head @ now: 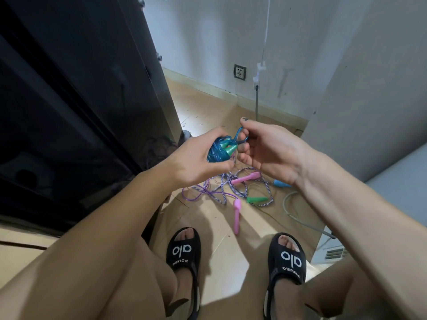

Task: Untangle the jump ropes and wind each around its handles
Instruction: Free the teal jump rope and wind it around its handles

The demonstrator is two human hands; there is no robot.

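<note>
Your left hand (196, 155) squeezes the blue rope (216, 151), wound around its green handles (231, 148), up above the floor (215, 227). Your right hand (265, 148) pinches its last loop (241, 136), so I think you're finishing this one. Next, tuck that loop in, then pick up the tangled purple rope (221, 192) below.

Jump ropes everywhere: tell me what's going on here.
A person is finishing the blue rope: the left hand grips the wound bundle around its green handles, while the right hand pinches a last loop. On the floor below, the other ropes lie tangled with pink handles, a green handle and a blue handle.
</note>
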